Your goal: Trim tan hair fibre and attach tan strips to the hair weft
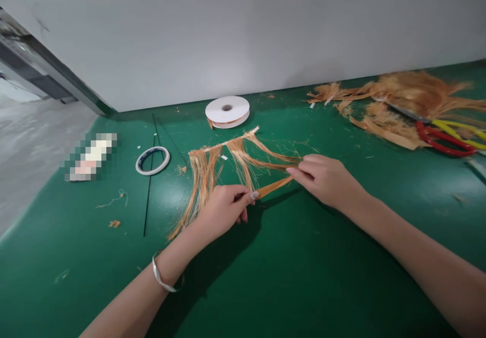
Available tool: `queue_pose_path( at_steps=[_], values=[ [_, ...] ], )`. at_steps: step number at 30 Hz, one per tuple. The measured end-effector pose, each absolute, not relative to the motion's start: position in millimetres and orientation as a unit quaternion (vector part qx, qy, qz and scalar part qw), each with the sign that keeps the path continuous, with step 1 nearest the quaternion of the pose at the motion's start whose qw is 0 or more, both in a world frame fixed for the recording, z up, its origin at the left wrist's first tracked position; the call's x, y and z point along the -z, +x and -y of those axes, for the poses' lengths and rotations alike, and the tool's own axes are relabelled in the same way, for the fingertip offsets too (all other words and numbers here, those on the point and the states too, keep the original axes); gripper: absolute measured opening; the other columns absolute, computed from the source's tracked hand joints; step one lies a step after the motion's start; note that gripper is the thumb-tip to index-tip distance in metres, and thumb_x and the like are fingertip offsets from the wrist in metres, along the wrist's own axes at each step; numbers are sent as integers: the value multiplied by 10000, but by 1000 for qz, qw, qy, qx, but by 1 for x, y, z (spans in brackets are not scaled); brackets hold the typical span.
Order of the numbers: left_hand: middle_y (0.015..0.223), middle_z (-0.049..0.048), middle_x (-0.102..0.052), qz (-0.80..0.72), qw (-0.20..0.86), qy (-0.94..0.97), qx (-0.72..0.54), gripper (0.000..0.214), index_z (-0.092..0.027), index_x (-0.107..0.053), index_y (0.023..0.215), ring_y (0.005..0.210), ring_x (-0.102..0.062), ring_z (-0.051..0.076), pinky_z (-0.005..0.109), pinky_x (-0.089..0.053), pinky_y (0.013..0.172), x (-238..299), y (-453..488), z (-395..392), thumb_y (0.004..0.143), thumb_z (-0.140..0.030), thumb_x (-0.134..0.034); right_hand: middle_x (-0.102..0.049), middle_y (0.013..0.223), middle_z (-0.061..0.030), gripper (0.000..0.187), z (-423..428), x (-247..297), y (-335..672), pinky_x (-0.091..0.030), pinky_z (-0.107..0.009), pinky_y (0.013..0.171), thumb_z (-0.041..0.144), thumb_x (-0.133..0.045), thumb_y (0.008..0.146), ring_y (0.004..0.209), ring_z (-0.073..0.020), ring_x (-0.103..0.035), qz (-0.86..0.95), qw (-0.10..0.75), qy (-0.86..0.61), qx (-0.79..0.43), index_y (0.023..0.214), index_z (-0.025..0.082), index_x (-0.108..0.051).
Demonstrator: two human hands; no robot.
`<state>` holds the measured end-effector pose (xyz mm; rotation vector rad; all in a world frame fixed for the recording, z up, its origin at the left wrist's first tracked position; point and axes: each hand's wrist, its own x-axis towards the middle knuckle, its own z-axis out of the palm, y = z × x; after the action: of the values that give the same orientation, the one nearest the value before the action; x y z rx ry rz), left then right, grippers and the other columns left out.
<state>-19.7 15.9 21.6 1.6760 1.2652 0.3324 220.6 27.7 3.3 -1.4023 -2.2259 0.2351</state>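
Note:
Orange fibre strands (205,176) hang in bunches from a pale tape strip (224,143) lying on the green table (288,277). My left hand (224,209) is closed, pinching one end of a thin bundle of orange fibre (274,186). My right hand (326,178) is closed on the other end, so the bundle stretches taut between both hands, just above the table. A silver bangle circles my left wrist.
A white tape reel (227,111) stands at the back near the grey wall. A smaller tape ring (152,160) and a thin black rod (149,191) lie left. At the right are a heap of orange fibre (410,97) and red and yellow scissors (448,138).

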Motion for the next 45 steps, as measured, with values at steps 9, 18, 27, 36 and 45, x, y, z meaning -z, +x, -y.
queue_pose_path(
  at_steps=[9, 18, 27, 36, 45],
  values=[
    [385, -59, -475, -560, 428, 687, -177, 367, -166, -569, 676, 346, -415, 67, 173, -337, 419, -18, -35, -28, 894, -426, -429, -155, 474, 63, 568, -53, 10, 253, -230, -263, 454, 376, -693, 662, 430, -72, -219, 420, 540, -629, -368, 467, 210, -187],
    [399, -65, -490, -523, 431, 714, -175, 371, -171, -605, 754, 343, -412, 66, 175, -351, 430, -20, -32, -24, 918, -422, -387, -322, 1474, -88, 432, -39, 3, 242, -208, -567, 1020, 347, -524, 825, 1383, -325, -201, 690, 350, -629, -78, 1246, 266, -475],
    [424, -59, -510, -435, 367, 804, -173, 334, -157, -579, 729, 409, -461, 60, 172, -359, 492, -25, -25, -17, 947, -318, -384, -643, 857, -47, 202, -8, -3, 183, -277, -442, 948, 212, -443, 837, 908, -197, -566, 822, 232, -474, -212, 899, 202, -636],
    [438, -48, -516, -433, 300, 834, -165, 310, -159, -561, 700, 430, -474, 73, 188, -331, 492, -25, -24, -17, 940, -265, -395, -491, 644, 3, 388, -11, -17, 195, -294, -241, 530, 449, -370, 884, 568, -100, -408, 674, 236, -479, -511, 856, 165, -632],
    [434, -58, -507, -430, 320, 826, -173, 337, -163, -560, 705, 438, -474, 66, 180, -346, 503, -25, -25, -17, 949, -319, -387, -456, 601, 33, 306, -13, -17, 197, -283, -221, 495, 430, -549, 810, 530, -65, -386, 638, 227, -471, -564, 667, 162, -514]
  ],
)
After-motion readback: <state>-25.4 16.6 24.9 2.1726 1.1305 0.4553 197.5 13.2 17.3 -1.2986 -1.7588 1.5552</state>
